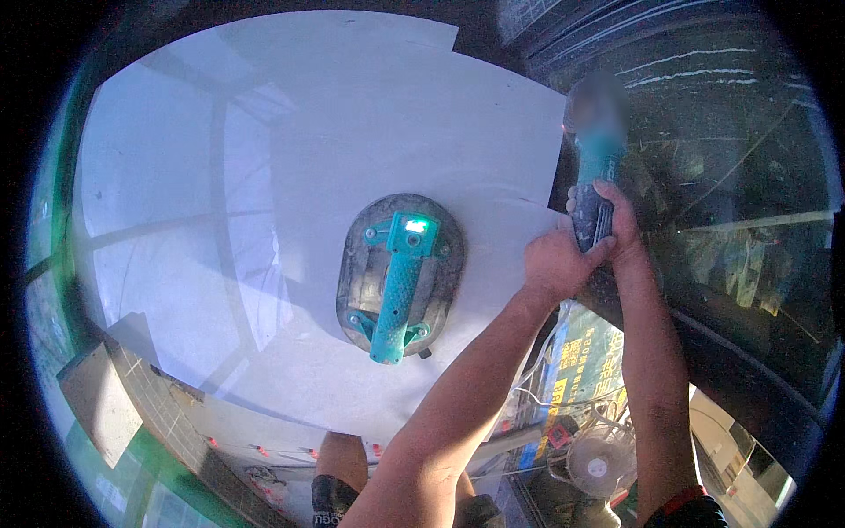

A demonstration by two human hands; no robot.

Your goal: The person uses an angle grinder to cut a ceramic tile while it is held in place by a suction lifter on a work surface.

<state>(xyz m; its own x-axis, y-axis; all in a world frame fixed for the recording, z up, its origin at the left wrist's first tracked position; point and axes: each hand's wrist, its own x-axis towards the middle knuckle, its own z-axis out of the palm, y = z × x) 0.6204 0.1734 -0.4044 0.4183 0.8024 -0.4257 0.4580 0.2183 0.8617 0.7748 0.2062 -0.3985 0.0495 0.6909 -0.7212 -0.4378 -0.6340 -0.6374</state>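
Note:
Both my hands are wrapped around the dark body of a teal-and-black angle grinder (598,164). My left hand (556,262) grips its rear part, and my right hand (621,218) closes round it from the right side. The tool points away from me along the right edge of a large white slab (352,114); its far end is blurred, so the disc and any contact cannot be made out. On the slab, left of my hands, sits a teal-handled suction lifter (402,286) with an oval black pad and a lit display. Neither hand touches it.
A dark glossy slab-like surface (722,158) lies on the right. Below my forearms are a round fan-like object (601,465), loose cables and a blue printed sheet (585,361). A pale block (101,405) stands at the lower left, beside a tiled ledge.

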